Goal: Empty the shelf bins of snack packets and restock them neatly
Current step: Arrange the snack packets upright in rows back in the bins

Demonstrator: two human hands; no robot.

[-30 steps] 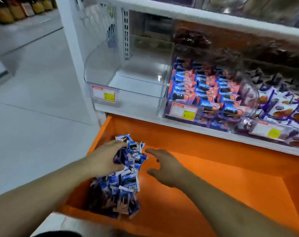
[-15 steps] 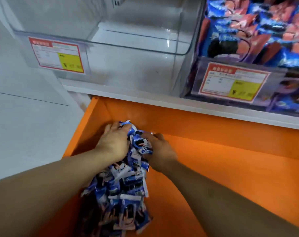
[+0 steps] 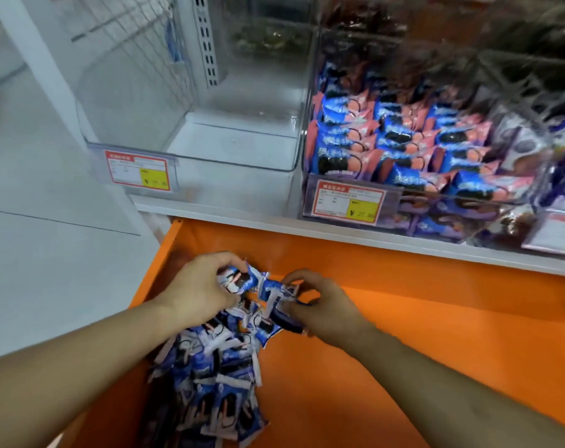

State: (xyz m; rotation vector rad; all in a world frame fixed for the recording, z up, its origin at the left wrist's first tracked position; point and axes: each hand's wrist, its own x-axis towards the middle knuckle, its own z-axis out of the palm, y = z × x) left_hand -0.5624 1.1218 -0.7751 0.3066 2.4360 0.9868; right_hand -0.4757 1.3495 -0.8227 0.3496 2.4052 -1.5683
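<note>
A heap of blue and white snack packets [image 3: 210, 376] lies at the left end of the orange drawer [image 3: 404, 334]. My left hand [image 3: 200, 292] grips a bunch of packets at the top of the heap, fingers curled around them. My right hand [image 3: 320, 305] pinches more packets just to the right, thumb and fingers closed on their edges. Above, the clear left shelf bin [image 3: 190, 169] holds no packets. The bin beside it [image 3: 404, 147] is packed with rows of blue and pink packets.
A further bin of purple and white packets [image 3: 533, 150] stands at the far right. Red and yellow price labels [image 3: 139, 171] hang on the bin fronts. A white shelf edge [image 3: 339, 234] runs above the drawer. Pale floor [image 3: 48, 253] lies to the left.
Both hands have closed on packets at the top of the heap and lifted them slightly. The view has tilted up, showing more of the bins.
</note>
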